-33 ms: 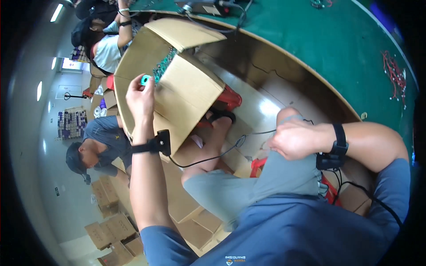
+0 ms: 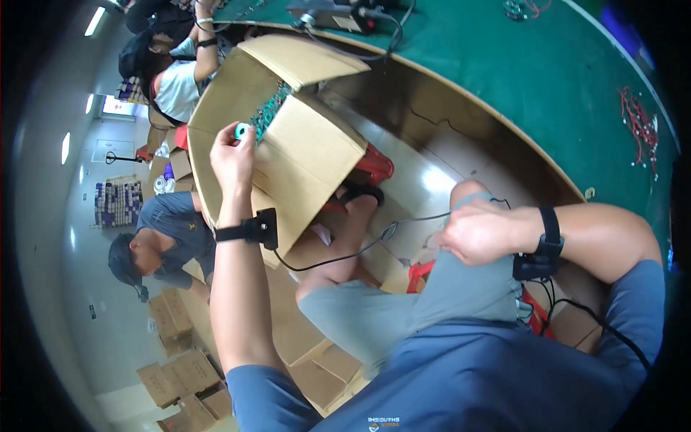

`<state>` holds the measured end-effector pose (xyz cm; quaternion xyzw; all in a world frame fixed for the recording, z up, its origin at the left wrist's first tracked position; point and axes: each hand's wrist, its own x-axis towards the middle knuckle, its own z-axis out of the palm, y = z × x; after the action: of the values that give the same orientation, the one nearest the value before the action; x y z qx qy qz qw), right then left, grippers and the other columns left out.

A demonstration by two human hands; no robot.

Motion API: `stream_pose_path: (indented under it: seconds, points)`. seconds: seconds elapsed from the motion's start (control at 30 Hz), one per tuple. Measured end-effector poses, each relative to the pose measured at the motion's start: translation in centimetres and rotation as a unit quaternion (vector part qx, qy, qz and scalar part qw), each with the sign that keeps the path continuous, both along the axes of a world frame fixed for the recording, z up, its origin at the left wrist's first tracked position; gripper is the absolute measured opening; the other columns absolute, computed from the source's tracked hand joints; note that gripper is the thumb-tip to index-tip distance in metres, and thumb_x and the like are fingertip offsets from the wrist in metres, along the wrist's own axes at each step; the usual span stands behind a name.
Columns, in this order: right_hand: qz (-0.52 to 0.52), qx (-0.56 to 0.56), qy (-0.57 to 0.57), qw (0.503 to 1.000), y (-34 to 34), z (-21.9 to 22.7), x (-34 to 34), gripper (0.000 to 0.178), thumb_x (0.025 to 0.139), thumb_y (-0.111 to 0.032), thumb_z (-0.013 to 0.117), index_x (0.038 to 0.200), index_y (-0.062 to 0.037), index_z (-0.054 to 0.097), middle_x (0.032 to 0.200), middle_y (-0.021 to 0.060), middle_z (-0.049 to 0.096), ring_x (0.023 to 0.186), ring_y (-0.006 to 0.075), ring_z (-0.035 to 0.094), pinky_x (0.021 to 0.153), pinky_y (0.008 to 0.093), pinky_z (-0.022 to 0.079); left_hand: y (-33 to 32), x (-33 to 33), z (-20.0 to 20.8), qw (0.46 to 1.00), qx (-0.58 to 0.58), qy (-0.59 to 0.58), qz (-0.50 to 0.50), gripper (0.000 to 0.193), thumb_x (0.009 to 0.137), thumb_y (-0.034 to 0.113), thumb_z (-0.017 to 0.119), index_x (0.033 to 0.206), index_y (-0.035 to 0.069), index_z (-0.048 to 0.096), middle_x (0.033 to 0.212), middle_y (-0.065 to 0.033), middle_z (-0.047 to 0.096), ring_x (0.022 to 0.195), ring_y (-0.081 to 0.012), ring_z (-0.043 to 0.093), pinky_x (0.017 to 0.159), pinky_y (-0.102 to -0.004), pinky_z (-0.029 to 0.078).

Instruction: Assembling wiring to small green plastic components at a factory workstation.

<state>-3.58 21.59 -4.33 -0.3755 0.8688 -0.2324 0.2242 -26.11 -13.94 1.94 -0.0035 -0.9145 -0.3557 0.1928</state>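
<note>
My left hand (image 2: 232, 162) is raised at the open cardboard box (image 2: 317, 133), its thumb and fingers pinching a small teal round piece with a dark centre (image 2: 242, 132). Behind that piece, inside the box, lies a heap of small green parts (image 2: 270, 108), too small to name. My right hand (image 2: 475, 232) rests closed by my bent right knee, fingers curled underneath. Whatever those fingers may hold is hidden. Black straps with small devices circle both wrists, and a black cable (image 2: 389, 232) runs between them.
A green-topped table (image 2: 497, 79) curves along the upper right, bearing red wires (image 2: 639, 129) and a dark device (image 2: 335, 14). Red stool parts (image 2: 376, 164) show beside the box. Two co-workers (image 2: 169, 223) are on the left; cardboard boxes (image 2: 180, 378) lie lower left.
The view has shifted very slightly, so the box and my left hand appear a little lower and further right. Both hands keep their hold.
</note>
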Motion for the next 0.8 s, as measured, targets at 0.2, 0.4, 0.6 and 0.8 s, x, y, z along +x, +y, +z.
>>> stream_pose_path:
  seconds: [0.2, 0.4, 0.6, 0.8]
  points:
    - [-0.011, -0.056, -0.011, 0.998, 0.6, 0.1, -0.7, 0.014, 0.084, -0.014, 0.057, 0.074, -0.0071, 0.062, 0.062, 0.0171, 0.062, 0.061, 0.0373, 0.064, 0.054, 0.0472, 0.049, 2.1, -5.0, -2.1, 0.972, -0.146, -0.15, 0.107, 0.047, 0.077, 0.037, 0.075, 0.114, 0.007, 0.072, 0.103, -0.0168, 0.073, 0.097, -0.0265, 0.071, 0.089, -0.0363, 0.052]
    - [0.0, -0.011, -0.06, 0.998, -0.1, 1.3, -1.3, 0.016, 0.086, -0.016, 0.055, 0.08, -0.0065, 0.066, 0.069, 0.0185, 0.066, 0.068, 0.0386, 0.066, 0.061, 0.0483, 0.052, 0.8, -6.9, -2.4, 0.962, -0.074, -0.23, 0.126, 0.05, 0.076, 0.04, 0.076, 0.116, 0.011, 0.072, 0.107, -0.0145, 0.073, 0.101, -0.0258, 0.069, 0.092, -0.0362, 0.051]
    - [-0.017, 0.048, -0.056, 0.997, -0.3, 2.0, -1.6, 0.015, 0.086, -0.016, 0.056, 0.081, -0.0072, 0.067, 0.071, 0.0181, 0.066, 0.071, 0.0375, 0.066, 0.064, 0.0484, 0.052, -0.6, -6.5, -3.0, 0.959, -0.084, -0.246, 0.11, 0.059, 0.077, 0.042, 0.074, 0.128, 0.013, 0.064, 0.123, -0.0141, 0.067, 0.115, -0.0273, 0.063, 0.1, -0.0379, 0.047]
    - [-0.125, 0.011, -0.032, 0.992, 0.8, 2.5, -0.2, 0.014, 0.088, -0.015, 0.057, 0.088, -0.0053, 0.068, 0.084, 0.0141, 0.067, 0.086, 0.0343, 0.065, 0.074, 0.0466, 0.052, 1.0, -4.2, -2.7, 0.961, -0.124, -0.243, 0.039, 0.053, 0.082, 0.043, 0.066, 0.125, 0.011, 0.065, 0.125, -0.0142, 0.065, 0.118, -0.0291, 0.061, 0.101, -0.0396, 0.046]
